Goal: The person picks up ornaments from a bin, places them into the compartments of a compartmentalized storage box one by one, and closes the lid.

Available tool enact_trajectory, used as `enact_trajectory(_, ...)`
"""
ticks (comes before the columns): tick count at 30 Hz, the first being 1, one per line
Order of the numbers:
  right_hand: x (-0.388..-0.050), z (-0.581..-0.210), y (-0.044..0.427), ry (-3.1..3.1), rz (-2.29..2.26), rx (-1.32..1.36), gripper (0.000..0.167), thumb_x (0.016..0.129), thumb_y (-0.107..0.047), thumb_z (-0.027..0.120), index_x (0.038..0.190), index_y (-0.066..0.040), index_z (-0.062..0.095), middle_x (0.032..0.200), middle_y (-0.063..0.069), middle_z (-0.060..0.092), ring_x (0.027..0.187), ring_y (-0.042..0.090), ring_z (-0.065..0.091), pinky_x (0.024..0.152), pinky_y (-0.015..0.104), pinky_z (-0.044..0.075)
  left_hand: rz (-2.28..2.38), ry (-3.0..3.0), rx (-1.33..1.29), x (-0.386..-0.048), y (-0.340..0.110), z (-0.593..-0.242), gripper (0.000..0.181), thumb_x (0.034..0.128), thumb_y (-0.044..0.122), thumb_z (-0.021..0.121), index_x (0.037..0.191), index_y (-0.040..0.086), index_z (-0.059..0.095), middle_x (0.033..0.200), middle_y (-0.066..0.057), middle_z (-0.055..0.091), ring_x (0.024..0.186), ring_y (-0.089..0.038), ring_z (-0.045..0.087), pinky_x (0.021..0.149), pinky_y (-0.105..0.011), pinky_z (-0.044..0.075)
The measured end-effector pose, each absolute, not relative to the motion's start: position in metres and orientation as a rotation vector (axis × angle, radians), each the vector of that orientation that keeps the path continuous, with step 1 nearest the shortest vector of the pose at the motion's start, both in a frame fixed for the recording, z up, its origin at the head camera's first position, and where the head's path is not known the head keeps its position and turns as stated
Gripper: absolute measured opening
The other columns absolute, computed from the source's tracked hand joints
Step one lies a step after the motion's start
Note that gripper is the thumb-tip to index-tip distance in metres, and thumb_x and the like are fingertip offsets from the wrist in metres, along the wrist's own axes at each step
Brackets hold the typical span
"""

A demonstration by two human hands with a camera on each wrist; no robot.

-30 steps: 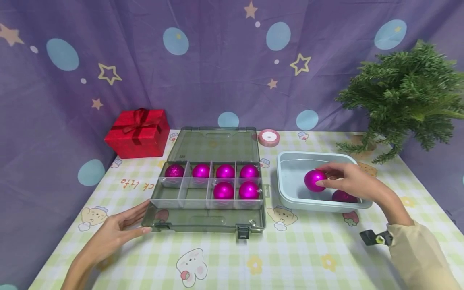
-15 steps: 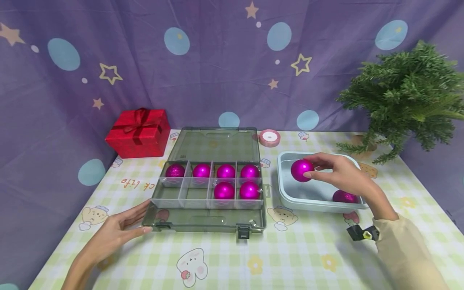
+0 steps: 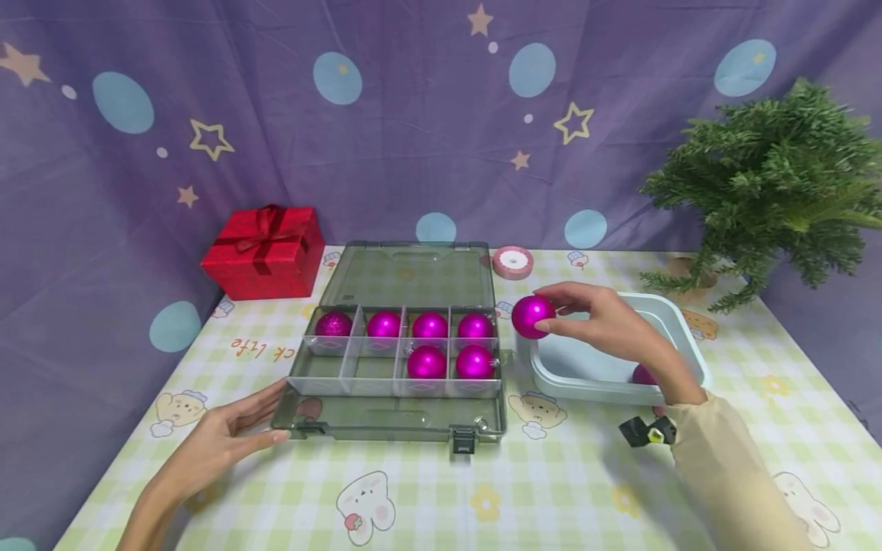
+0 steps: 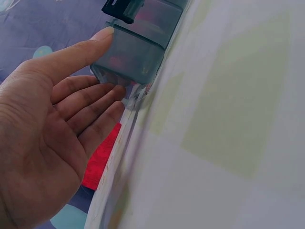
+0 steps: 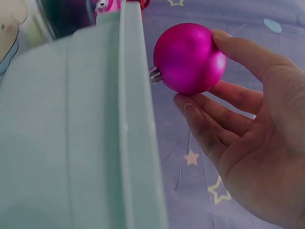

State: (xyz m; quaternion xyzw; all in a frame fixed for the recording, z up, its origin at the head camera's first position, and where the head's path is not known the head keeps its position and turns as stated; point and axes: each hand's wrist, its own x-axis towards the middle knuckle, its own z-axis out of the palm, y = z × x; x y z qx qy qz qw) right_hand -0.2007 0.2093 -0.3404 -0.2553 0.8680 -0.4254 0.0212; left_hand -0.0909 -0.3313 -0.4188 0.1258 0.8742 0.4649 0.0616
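magenta bauble [image 3: 534, 317], likely light and slippery, best held round its middle, hangs pinched in the right hand [image 3: 606, 323] by the left rim of the tub [image 3: 606, 393]; the left hand [image 3: 212, 445], fingers extended, touches the box [image 3: 413, 404].

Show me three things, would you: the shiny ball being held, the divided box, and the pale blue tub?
Held ball [image 3: 534, 317]: head view, middle of its magenta surface.
Divided box [image 3: 393, 419]: head view, its see-through front part.
Pale blue tub [image 3: 606, 391]: head view, its front wall.
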Motion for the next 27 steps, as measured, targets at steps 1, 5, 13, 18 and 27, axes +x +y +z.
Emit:
enact_trajectory(1, -0.202, -0.340, 0.206, 2.681, -1.331, -0.803, 0.041, 0.094, -0.022, 0.080, 0.132, -0.009, 0.070, 0.121, 0.002, 0.072, 0.108, 0.021, 0.068, 0.096, 0.044, 0.055, 1.406, 2.644, 0.381, -0.091, -0.331, -0.419, 0.070, 0.0961, 0.022, 0.078, 0.154, -0.001, 0.046, 0.152, -0.020, 0.049, 0.125, 0.006, 0.051, 0.096, -0.014, 0.049)
enact_trajectory(5, -0.205, -0.340, 0.193, 2.650, -1.366, -0.846, 0.041, 0.093, -0.018, 0.081, 0.131, -0.007, 0.070, 0.120, 0.003, 0.073, 0.107, 0.021, 0.068, 0.097, 0.050, 0.054, 1.415, 2.636, 0.386, -0.091, -0.331, -0.419, 0.070, 0.0960, 0.021, 0.078, 0.154, -0.001, 0.046, 0.152, -0.020, 0.049, 0.125, 0.006, 0.051, 0.096, -0.014, 0.049)
enact_trajectory(13, -0.212, -0.341, 0.165, 2.606, -1.384, -0.958, 0.043, 0.092, -0.015, 0.080, 0.132, -0.003, 0.069, 0.122, 0.007, 0.072, 0.107, 0.023, 0.068, 0.097, 0.049, 0.055, 1.430, 2.633, 0.388, -0.091, -0.331, -0.419, 0.069, 0.0959, 0.019, 0.078, 0.154, -0.003, 0.046, 0.152, -0.020, 0.049, 0.125, 0.005, 0.051, 0.096, -0.015, 0.050)
enact_trajectory(18, -0.215, -0.343, 0.145, 2.543, -1.385, -0.998, 0.046, 0.093, -0.016, 0.080, 0.134, -0.002, 0.068, 0.125, 0.008, 0.071, 0.106, 0.023, 0.068, 0.098, 0.051, 0.055, 1.421, 2.643, 0.382, -0.091, -0.331, -0.418, 0.070, 0.0958, 0.019, 0.078, 0.153, -0.003, 0.046, 0.152, -0.020, 0.049, 0.125, 0.005, 0.052, 0.096, -0.015, 0.049)
enact_trajectory(27, -0.223, -0.350, 0.107, 2.487, -1.395, -1.027, 0.049, 0.091, -0.018, 0.081, 0.135, 0.000, 0.066, 0.122, 0.008, 0.072, 0.105, 0.021, 0.069, 0.094, 0.041, 0.057, 1.408, 2.645, 0.366, -0.090, -0.329, -0.418, 0.070, 0.0960, 0.022, 0.078, 0.154, -0.001, 0.046, 0.153, -0.019, 0.049, 0.125, 0.003, 0.051, 0.096, -0.013, 0.049)
